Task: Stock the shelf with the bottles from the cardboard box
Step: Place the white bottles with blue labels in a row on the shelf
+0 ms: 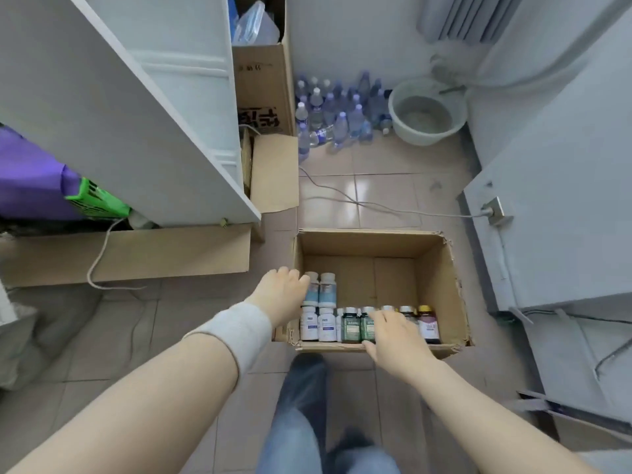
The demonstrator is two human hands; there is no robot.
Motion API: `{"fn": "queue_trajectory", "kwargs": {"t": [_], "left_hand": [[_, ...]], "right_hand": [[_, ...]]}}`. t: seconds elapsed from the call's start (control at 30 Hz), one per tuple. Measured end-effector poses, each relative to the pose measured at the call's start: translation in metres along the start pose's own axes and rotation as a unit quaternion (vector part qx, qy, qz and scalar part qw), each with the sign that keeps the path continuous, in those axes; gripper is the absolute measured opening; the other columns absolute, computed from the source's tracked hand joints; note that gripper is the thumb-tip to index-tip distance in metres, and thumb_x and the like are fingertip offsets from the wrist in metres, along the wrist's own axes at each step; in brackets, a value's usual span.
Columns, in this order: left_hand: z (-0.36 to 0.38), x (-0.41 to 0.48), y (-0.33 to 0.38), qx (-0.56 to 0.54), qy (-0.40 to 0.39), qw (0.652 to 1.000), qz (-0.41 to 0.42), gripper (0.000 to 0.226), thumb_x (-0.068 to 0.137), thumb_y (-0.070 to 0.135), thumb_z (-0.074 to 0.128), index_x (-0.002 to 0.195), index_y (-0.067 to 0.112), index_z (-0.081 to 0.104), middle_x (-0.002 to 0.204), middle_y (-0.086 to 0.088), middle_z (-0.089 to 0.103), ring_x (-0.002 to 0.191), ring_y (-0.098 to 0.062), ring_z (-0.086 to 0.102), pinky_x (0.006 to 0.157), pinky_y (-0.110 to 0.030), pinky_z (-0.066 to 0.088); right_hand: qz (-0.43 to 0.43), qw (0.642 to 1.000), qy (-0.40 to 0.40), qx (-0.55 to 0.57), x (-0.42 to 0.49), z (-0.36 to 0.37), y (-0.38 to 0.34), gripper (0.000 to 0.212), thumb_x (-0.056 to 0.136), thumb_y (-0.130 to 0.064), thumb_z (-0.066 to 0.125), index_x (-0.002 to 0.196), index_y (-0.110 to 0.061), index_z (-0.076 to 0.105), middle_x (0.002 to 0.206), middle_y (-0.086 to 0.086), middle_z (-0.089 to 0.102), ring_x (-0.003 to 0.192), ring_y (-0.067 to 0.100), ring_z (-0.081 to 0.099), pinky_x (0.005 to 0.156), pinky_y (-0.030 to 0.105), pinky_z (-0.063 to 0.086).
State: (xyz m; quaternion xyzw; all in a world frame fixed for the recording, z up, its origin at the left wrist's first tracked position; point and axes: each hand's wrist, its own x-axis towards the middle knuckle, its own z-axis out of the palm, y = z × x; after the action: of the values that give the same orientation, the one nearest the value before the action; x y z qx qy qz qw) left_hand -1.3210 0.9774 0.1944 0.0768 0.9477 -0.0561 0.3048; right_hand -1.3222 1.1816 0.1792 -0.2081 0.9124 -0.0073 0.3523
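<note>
Floor (342, 172): box (372, 242) set on tiles.
Bottles (326, 323): lined along near wall.
Left hand (280, 294): on bottles; grip cannot be told.
Right hand (393, 333): spread, nothing held.
Shelf (136, 124): nothing seen stocked.

Water bottles (316, 104) (clustered against the wall) beside a basin (422, 137).

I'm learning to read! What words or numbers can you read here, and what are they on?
Nothing reads clearly.
Labels on the bottles in the cardboard box: too small, blurred.
Dark print on the tall carton: blurred.
Black marks on the green tag: blurred.
</note>
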Motion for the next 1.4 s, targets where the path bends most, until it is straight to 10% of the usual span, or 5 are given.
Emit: {"fn": "queue_trajectory", "kwargs": {"t": [0.53,0.7,0.9,1.17,1.4], "left_hand": [[0.116,0.271,-0.015,-0.138,-0.227,0.963,-0.053,0.04,0.094,0.016,0.051,0.132,0.006,0.043,0.136,-0.014,0.045,0.123,-0.031,0.046,0.095,-0.036,0.042],[0.139,0.303,-0.016,-0.124,-0.322,0.938,-0.036,0.031,0.091,0.017,0.058,0.119,0.004,0.054,0.11,-0.01,0.059,0.087,-0.024,0.053,0.072,-0.028,0.041],[0.149,0.312,-0.024,-0.154,-0.319,0.934,-0.039,0.044,0.084,0.029,0.068,0.118,0.004,0.053,0.114,-0.01,0.059,0.099,-0.028,0.059,0.075,-0.032,0.047],[0.166,0.297,0.0,-0.345,-0.206,0.905,-0.141,0.05,0.082,0.021,0.067,0.127,0.012,0.046,0.135,-0.013,0.034,0.126,-0.029,0.035,0.104,-0.034,0.037],[0.188,0.283,0.007,-0.435,-0.131,0.869,-0.196,0.051,0.077,0.017,0.073,0.122,0.014,0.05,0.131,-0.013,0.034,0.121,-0.028,0.038,0.099,-0.025,0.033]], "right_hand": [[0.11,0.958,-0.165,0.209,0.268,0.108,0.017,0.069,0.087,-0.053,0.053,0.131,-0.002,0.039,0.131,0.017,0.047,0.121,0.031,0.047,0.097,0.037,0.041],[0.129,0.92,-0.184,0.321,0.296,0.134,0.016,0.059,0.08,-0.047,0.065,0.122,-0.007,0.051,0.121,0.012,0.058,0.11,0.029,0.057,0.085,0.033,0.047],[0.142,0.892,-0.189,0.385,0.305,0.141,0.023,0.049,0.079,-0.038,0.069,0.111,-0.002,0.06,0.098,0.01,0.062,0.088,0.021,0.058,0.067,0.026,0.04],[0.199,0.884,-0.144,0.398,0.297,0.132,0.063,0.052,0.079,-0.034,0.07,0.118,-0.003,0.052,0.119,0.014,0.061,0.107,0.028,0.059,0.073,0.026,0.04],[0.202,0.882,-0.127,0.406,0.304,0.139,0.07,0.056,0.08,-0.031,0.07,0.121,-0.002,0.046,0.121,0.015,0.057,0.11,0.029,0.057,0.073,0.026,0.039]]}}
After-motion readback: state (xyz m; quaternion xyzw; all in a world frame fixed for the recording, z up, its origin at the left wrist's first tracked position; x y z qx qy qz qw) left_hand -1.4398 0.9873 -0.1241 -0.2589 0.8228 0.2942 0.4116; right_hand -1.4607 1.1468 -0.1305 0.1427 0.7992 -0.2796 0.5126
